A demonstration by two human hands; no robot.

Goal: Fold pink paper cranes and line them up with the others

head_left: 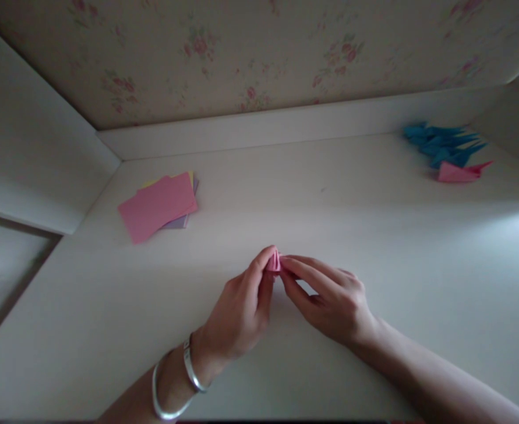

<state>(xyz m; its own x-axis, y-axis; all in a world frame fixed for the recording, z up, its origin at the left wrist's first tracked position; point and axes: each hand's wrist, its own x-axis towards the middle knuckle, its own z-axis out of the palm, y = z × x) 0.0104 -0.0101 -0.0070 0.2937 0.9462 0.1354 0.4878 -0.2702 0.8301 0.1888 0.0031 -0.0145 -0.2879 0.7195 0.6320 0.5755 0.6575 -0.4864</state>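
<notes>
Pinching folded pink paper (274, 261) with left hand (240, 312) | gripping its right side with right hand (339, 297) | showing no clear long axis

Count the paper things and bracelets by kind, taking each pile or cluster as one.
Pink folded papers: 2 (held piece, far-right piece)
Blue folded cluster: 1 (pieces overlap, no sure count)
Flat paper pile: 1
Silver bracelets: 2
Total: 6

no legible text, labels, brands or numbers, tiny marks on a silver bracelet (190, 366) too blurred to read
</notes>
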